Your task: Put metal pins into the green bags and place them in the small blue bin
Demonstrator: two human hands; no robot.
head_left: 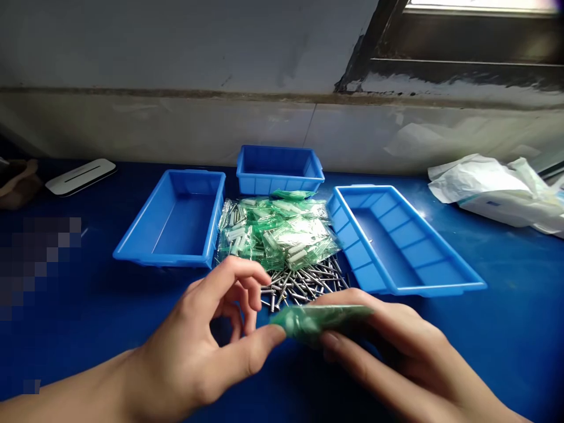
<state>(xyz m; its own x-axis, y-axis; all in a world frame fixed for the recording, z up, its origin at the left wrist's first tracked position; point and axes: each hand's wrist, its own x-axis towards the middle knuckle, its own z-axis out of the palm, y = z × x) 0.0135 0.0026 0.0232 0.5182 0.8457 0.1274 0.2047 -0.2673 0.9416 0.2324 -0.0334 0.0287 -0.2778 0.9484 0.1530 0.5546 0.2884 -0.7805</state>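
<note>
My right hand grips a green plastic packet between thumb and fingers, low in the middle of the view. Close to the packet's left end is my left hand, its fingers curled but apart, with the thumb tip at the packet's edge. Beyond my hands lies a heap of clear and green packets with white pieces inside. Loose metal screws are spread in front of that heap, partly hidden by my hands.
Blue bins stand around the heap: one at left, one behind, one at right. A white flat device lies back left, and crumpled white plastic back right. The wall bounds the blue table.
</note>
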